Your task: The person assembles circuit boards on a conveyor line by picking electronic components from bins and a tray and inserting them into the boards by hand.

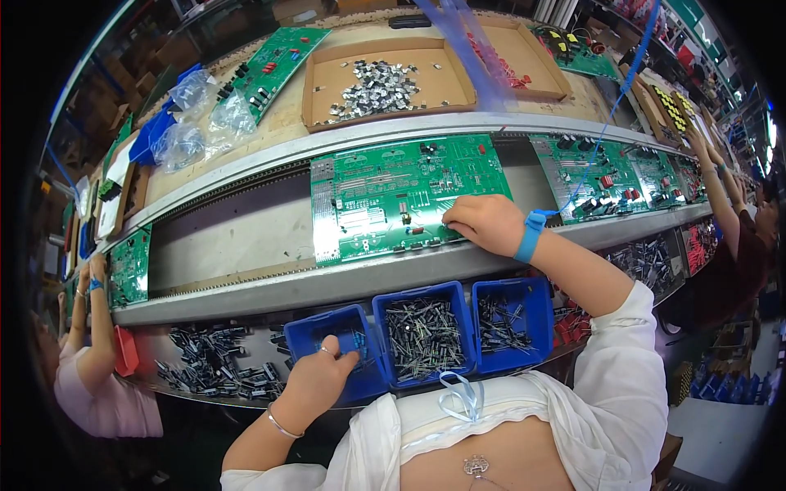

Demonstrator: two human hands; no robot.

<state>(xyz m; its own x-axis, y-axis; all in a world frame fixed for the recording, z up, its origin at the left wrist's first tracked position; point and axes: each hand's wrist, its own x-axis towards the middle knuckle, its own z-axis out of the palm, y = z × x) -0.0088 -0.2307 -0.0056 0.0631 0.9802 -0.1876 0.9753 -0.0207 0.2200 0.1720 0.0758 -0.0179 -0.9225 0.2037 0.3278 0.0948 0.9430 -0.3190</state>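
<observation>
The left hand (315, 378) hides its fingertips in the blue bin (332, 348); what they hold cannot be told.

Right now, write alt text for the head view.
A person's right hand presses on a green circuit board on a conveyor, while the left hand reaches into a blue bin of small parts.

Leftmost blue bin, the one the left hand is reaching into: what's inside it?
The left hand covers most of the leftmost blue bin. Only a few small dark components show beside the fingers; whatever lies under the hand is hidden. The middle blue bin holds similar dark leaded parts.
</observation>
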